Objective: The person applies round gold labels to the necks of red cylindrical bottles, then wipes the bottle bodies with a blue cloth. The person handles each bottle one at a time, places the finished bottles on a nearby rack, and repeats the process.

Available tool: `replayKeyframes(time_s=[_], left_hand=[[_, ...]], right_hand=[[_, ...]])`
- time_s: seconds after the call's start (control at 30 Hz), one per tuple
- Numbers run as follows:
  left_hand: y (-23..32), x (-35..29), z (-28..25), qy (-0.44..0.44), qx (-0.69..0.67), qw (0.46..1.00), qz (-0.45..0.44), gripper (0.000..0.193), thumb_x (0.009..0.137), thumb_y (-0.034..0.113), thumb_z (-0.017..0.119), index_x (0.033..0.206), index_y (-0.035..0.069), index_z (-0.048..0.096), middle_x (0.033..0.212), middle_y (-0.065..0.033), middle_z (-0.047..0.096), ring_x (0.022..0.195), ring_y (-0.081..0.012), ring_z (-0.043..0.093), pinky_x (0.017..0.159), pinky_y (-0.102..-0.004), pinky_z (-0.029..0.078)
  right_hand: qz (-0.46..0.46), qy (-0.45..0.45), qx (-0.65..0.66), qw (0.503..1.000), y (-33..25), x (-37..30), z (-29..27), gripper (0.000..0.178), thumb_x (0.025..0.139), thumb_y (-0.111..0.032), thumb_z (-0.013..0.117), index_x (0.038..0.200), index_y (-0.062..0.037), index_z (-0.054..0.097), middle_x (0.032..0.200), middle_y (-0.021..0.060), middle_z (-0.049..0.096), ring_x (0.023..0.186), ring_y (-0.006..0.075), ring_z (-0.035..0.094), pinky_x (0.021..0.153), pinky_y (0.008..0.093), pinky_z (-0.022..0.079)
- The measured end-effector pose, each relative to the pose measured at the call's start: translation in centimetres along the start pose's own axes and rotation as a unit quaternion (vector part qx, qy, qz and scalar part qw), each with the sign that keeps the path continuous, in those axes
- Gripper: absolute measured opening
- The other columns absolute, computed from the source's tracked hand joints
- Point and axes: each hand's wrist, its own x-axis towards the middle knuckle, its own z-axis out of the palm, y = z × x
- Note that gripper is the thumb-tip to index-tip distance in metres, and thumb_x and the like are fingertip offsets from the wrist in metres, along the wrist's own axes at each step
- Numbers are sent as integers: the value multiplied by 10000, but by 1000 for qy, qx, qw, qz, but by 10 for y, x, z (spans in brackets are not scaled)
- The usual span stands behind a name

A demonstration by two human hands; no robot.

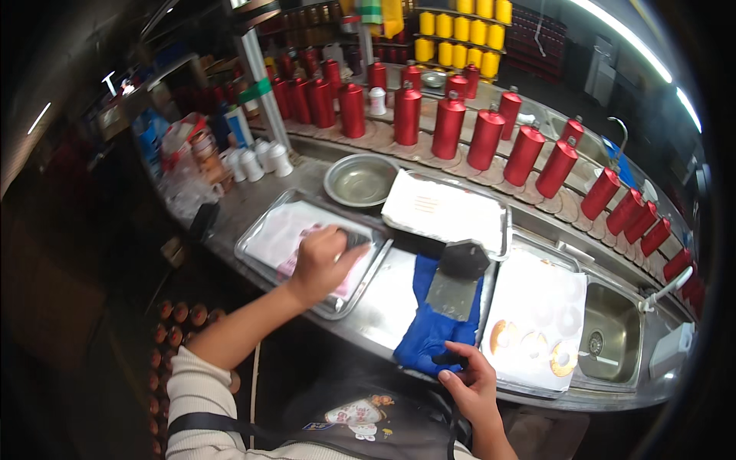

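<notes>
My left hand [318, 264] is closed round a small dark pad [354, 239], over a metal tray [328, 310] lined with a white sheet that bears pink marks. My right hand [474, 382] is at the near edge of a crumpled blue cloth [429, 337]. Its thumb and forefinger curl about a small dark thing that I cannot make out. On the cloth's far part lie a grey flat plate [454, 295] and a dark many-sided block [464, 261]. To the right, a white sheet [529, 307] with orange-brown ring prints [563, 358] covers another tray.
A round metal bowl [362, 180] and a tray with white paper [445, 211] stand farther back. Red bottles [448, 130] line the track behind the counter. A sink [609, 333] is at the right, and white cups [253, 165] and plastic bags [188, 176] are at the left.
</notes>
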Motion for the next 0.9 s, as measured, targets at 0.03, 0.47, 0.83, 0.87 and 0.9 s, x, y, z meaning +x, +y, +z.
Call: replayKeyframes(time_s=[0.03,0.47,0.83,0.87,0.9], left_hand=[[-18,32,21,-31,26,999,3,264,818,138,793,707,4,594,732,-178,611,649,-339,618,572,-416,441],[-167,309,254,-19,143,974,-173,991,658,523,858,1400,27,428,1439,-314,462,1268,-443,535,1019,-423,487],[-179,294,285,145,-74,978,-129,744,593,327,909,1121,11,491,1113,-219,529,1045,-387,558,916,-465,492],[-175,286,257,140,-85,977,-133,729,618,340,922,1142,2,546,1163,-202,584,1092,-356,591,949,-449,493],[-156,276,229,130,-72,981,-120,696,626,330,928,1126,13,561,1140,-172,613,1066,-319,612,937,-427,501]], right_hand=[[11,30,13,999,-4,4,-7,459,868,23,699,1310,10,577,1129,74,633,703,25,561,631,167,446],[27,163,10,986,58,81,-77,444,911,-9,643,1349,-7,572,1088,57,676,710,22,511,620,188,429],[76,142,51,986,54,110,-55,467,915,20,619,1376,-2,547,1215,80,626,943,82,576,748,188,456],[91,125,51,987,57,111,-51,474,924,6,632,1389,-4,538,1255,89,610,1039,110,578,839,204,464],[79,139,52,986,61,114,-46,458,902,9,646,1351,5,554,1193,72,616,915,75,548,745,187,433]])
